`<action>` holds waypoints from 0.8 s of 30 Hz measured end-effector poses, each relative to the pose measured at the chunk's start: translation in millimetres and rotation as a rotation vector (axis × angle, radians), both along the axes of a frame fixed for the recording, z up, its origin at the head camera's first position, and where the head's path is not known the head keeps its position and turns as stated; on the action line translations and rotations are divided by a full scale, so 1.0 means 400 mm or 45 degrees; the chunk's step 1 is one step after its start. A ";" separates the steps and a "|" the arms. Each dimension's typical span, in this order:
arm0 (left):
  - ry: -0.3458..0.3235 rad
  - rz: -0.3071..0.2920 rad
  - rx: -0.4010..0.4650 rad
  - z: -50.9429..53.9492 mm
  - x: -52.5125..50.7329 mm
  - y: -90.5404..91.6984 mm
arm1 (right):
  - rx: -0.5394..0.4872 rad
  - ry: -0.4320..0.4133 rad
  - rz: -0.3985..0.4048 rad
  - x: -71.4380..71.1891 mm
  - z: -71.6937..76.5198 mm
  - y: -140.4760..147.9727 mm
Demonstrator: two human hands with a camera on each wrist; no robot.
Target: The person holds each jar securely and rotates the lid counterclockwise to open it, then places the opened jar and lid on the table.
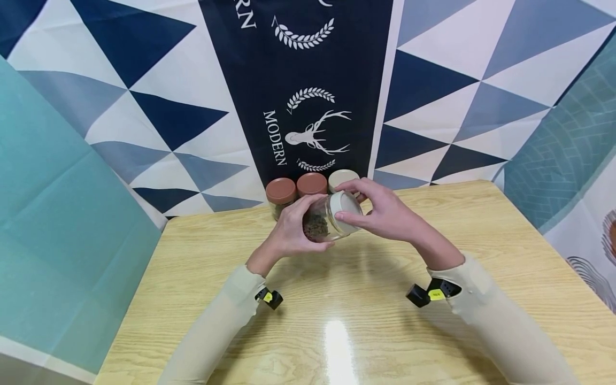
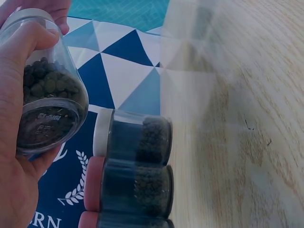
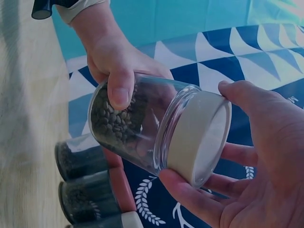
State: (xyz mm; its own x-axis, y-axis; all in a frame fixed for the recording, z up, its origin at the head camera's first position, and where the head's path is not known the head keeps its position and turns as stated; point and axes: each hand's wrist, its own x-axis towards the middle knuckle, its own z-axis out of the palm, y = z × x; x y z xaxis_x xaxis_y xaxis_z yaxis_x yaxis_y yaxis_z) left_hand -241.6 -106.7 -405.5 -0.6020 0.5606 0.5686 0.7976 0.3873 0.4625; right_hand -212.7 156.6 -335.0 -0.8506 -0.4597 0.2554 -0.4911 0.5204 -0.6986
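A clear glass jar (image 3: pixel 128 116) with dark beans or seeds inside is held tilted above the table, its cream lid (image 3: pixel 197 137) toward the right. My left hand (image 1: pixel 293 227) grips the jar's body, the thumb lying along the glass in the right wrist view. The fingers and thumb of my right hand (image 1: pixel 385 211) hold the lid by its rim. In the left wrist view the jar's base (image 2: pixel 50 123) faces the camera, with the contents settled toward it. The lid sits on the jar's mouth.
Behind the hands, two jars with reddish lids (image 1: pixel 281 190) and another with a cream lid (image 1: pixel 343 177) stand in a row against the patterned backdrop (image 1: pixel 192 107). These jars also hold dark contents. All stand on the wood-grain table (image 1: pixel 202 278).
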 end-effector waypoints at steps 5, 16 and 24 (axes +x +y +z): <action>0.003 0.002 -0.001 0.000 0.001 0.000 | -0.018 -0.028 0.001 0.003 0.000 -0.001; 0.009 0.007 0.002 0.004 0.005 -0.003 | -0.039 0.079 0.166 0.002 -0.007 0.013; 0.034 0.002 0.008 -0.001 0.007 -0.005 | -0.033 0.286 0.341 -0.004 -0.017 0.018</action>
State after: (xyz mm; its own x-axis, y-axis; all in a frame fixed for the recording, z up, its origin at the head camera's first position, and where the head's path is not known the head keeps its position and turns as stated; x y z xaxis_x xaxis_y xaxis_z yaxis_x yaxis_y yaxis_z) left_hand -238.9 -108.8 -405.9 -0.5876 0.5559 0.5880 0.8089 0.3857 0.4438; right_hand -214.3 163.6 -341.7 -0.6216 -0.6499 0.4373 -0.7509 0.3355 -0.5688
